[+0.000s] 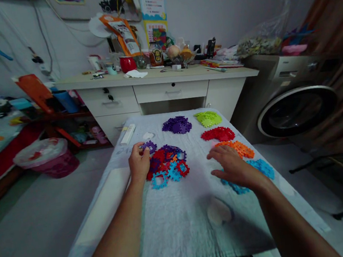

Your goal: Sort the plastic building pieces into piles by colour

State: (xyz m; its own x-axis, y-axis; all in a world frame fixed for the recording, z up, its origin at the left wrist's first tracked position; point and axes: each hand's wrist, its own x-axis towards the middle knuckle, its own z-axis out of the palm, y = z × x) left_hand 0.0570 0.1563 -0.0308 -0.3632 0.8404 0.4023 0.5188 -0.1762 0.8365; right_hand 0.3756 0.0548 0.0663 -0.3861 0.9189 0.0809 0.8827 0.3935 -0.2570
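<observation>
Between the thumb and fingers of my left hand [140, 163] is a purple plastic building piece [150, 147] with notched edges. Just right of that hand lies a mixed pile [164, 160] of red, purple, orange and blue pieces. My right hand [228, 163] hovers with its fingers apart, near the orange pieces [239, 148], and partly covers the blue pieces [262, 168]; nothing shows in its grasp. Further back are a red group [218, 134], a lime-green group [208, 118] and a purple group [176, 125].
A pale cloth covers the table [177, 228]. At its far left lies a white bar-shaped object [128, 134]. Behind stands a white desk [165, 77] loaded with jars, a red mug [127, 64] and books. A washing machine [283, 98] is at right, a pink bin [48, 158] at left.
</observation>
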